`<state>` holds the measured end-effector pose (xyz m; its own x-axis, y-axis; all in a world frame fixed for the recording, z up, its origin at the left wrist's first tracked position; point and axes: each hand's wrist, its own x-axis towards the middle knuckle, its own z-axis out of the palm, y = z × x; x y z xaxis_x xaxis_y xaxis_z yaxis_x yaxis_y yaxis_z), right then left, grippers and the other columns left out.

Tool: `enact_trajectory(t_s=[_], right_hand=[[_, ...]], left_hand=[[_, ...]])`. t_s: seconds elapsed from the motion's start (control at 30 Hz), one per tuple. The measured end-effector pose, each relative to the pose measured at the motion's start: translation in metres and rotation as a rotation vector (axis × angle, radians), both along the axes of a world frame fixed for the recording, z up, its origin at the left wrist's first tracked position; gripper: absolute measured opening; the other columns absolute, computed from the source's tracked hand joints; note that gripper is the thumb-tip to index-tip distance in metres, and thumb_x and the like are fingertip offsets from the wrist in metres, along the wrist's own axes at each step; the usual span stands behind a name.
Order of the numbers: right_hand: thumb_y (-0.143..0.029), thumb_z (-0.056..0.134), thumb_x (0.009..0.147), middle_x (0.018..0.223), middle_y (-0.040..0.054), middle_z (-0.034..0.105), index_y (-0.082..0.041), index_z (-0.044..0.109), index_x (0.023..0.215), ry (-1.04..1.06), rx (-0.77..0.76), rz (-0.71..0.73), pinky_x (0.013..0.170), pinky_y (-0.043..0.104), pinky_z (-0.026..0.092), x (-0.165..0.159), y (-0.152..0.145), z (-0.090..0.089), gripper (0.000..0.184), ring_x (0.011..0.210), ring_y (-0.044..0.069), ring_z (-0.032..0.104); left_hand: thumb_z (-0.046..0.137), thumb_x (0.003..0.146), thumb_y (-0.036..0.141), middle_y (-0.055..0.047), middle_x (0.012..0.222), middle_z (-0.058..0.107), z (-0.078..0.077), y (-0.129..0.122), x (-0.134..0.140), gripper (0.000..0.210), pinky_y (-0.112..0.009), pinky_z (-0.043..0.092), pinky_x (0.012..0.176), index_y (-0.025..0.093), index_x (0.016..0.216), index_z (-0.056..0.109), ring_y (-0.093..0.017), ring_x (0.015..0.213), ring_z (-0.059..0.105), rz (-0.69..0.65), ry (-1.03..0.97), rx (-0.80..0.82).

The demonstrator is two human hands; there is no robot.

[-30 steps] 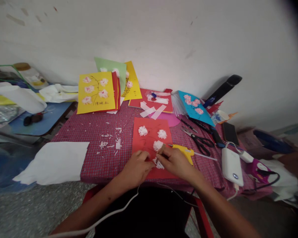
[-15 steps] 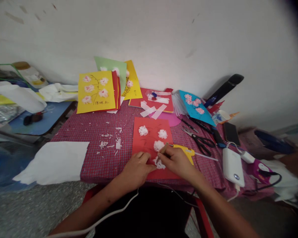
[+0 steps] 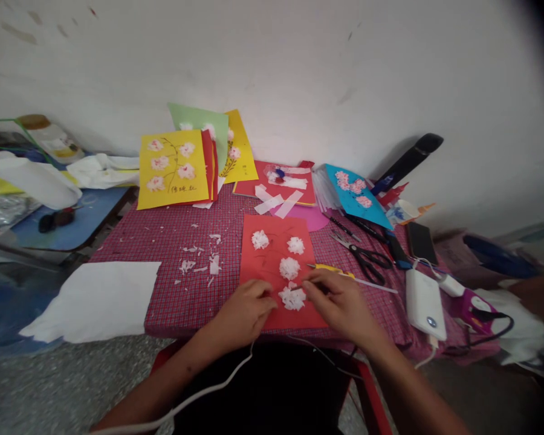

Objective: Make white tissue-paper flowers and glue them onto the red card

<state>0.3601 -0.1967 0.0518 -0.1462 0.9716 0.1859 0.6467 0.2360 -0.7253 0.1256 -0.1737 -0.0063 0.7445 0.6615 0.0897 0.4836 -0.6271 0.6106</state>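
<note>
Paper flower [image 3: 292,299], at near end of red card [image 3: 254,269]
Tuck lightly with thin stick [image 3: 298,288] clamped in fingers of right hand [image 3: 343,303]; steady red card with left hand [image 3: 243,309], fingers bunched, contents unclear.

Four white paper flowers [image 3: 289,268] are counted on the near red sheet [image 3: 272,257], and look, five pink-tinged blossoms [image 3: 160,162] are shown on the front yellow card [image 3: 171,175], with three more on the single blue card [image 3: 349,204]! One green card [image 3: 220,136] is spotted, and into the tally go one pair of scissors [image 3: 359,252], one glue gun [image 3: 333,269], one power bank [image 3: 426,305] and one cup [image 3: 403,212].
</note>
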Motion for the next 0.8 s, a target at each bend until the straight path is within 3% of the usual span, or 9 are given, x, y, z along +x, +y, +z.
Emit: enact_trajectory(t_s=[0.13, 0.33, 0.5, 0.6, 0.8], right_hand=[[-0.025, 0.061, 0.095, 0.087, 0.004, 0.074, -0.025, 0.071, 0.1, 0.076, 0.116, -0.114, 0.071, 0.032, 0.055, 0.017, -0.038, -0.006, 0.012, 0.075, 0.02, 0.07], [-0.021, 0.058, 0.096, 0.089, 0.0035, 0.073, -0.027, 0.069, 0.106, 0.14, 0.113, -0.256, 0.067, 0.03, 0.056, 0.024, -0.086, -0.038, 0.016, 0.076, 0.02, 0.07], [-0.022, 0.059, 0.096, 0.087, 0.0026, 0.072, -0.025, 0.069, 0.106, 0.213, 0.069, -0.274, 0.063, 0.027, 0.057, 0.024, -0.095, -0.06, 0.014, 0.071, 0.018, 0.071], [-0.021, 0.059, 0.097, 0.086, 0.0012, 0.071, -0.025, 0.068, 0.106, 0.246, 0.068, -0.285, 0.063, 0.026, 0.056, 0.025, -0.096, -0.068, 0.014, 0.068, 0.017, 0.07], [-0.019, 0.057, 0.096, 0.083, 0.0003, 0.071, -0.024, 0.068, 0.104, 0.254, 0.092, -0.233, 0.063, 0.025, 0.055, 0.021, -0.093, -0.062, 0.014, 0.069, 0.016, 0.069]], left_hand=[[0.049, 0.096, 0.015, -0.008, 0.114, 0.063, -0.001, 0.003, 0.0, 0.023, -0.037, 0.048, 0.097, 0.019, 0.111, 0.066, -0.022, 0.106, 0.058, 0.081, -0.092, -0.042], [0.064, 0.092, 0.041, -0.01, 0.112, 0.063, 0.0, 0.007, 0.021, 0.034, -0.044, 0.047, 0.097, 0.019, 0.119, 0.064, -0.027, 0.107, 0.058, 0.169, 0.006, 0.026], [0.06, 0.094, 0.031, -0.008, 0.105, 0.061, 0.001, 0.008, 0.029, 0.022, -0.042, 0.049, 0.092, 0.021, 0.112, 0.066, -0.025, 0.1, 0.059, 0.151, 0.104, 0.09], [0.059, 0.095, 0.029, -0.009, 0.113, 0.061, -0.002, 0.006, 0.024, 0.026, -0.042, 0.05, 0.094, 0.022, 0.119, 0.064, -0.025, 0.104, 0.059, 0.146, 0.061, 0.098], [0.057, 0.096, 0.026, -0.013, 0.127, 0.06, -0.009, -0.01, 0.009, 0.034, -0.047, 0.05, 0.101, 0.02, 0.129, 0.059, -0.027, 0.116, 0.057, 0.17, 0.016, 0.233]])
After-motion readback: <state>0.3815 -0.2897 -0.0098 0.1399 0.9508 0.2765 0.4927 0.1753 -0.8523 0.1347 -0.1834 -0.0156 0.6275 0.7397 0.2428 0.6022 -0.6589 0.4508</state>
